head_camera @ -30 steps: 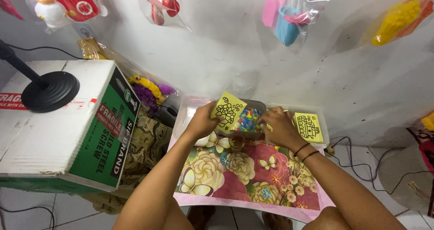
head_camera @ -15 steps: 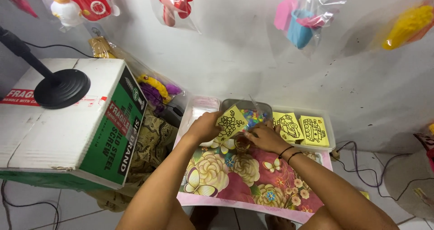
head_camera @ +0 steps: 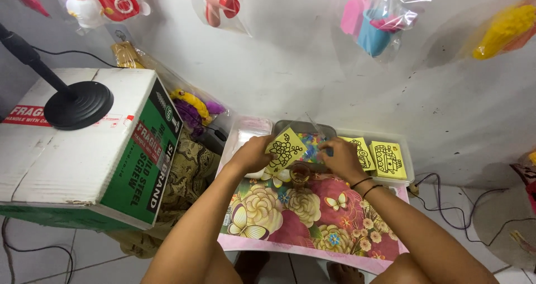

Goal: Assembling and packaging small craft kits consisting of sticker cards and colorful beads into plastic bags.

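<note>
While gripped | yellow card [head_camera: 285, 148] | between left hand [head_camera: 252, 154], right hand [head_camera: 340, 156]

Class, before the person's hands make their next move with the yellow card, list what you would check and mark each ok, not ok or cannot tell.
1. Left hand has hold of the yellow card: ok, fingers at its left edge.
2. Right hand is at the clear bag beside the card: ok; exact grip cannot tell.
3. Card is inside the bag: cannot tell.
4. Small brown cup stands clear of both hands: not ok, it sits directly below the card, between them.
5. More yellow cards are ready in the tray: ok.
</note>
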